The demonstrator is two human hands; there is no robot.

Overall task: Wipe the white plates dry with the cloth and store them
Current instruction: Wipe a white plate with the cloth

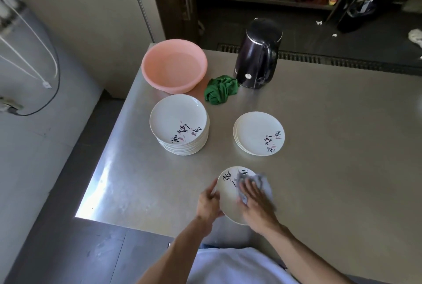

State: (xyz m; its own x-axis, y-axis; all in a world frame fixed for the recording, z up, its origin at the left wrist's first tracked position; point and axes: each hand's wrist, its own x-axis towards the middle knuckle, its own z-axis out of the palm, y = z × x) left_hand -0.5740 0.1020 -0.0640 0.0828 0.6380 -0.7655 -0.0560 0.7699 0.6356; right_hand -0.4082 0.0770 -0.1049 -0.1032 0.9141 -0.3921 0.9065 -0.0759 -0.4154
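Observation:
I hold a white plate (229,197) with black brush writing above the near part of the steel table (331,146). My left hand (209,203) grips its left rim. My right hand (257,203) presses a grey cloth (262,183) against the plate's face, fingers fairly straight. A tall stack of white plates (179,124) stands to the left of centre. A low stack of plates (259,133) lies to its right.
A pink basin (174,65) sits at the table's far left corner. A crumpled green cloth (220,89) lies beside a dark electric kettle (259,54). The table's left edge drops to the floor; shelves stand beyond the far edge.

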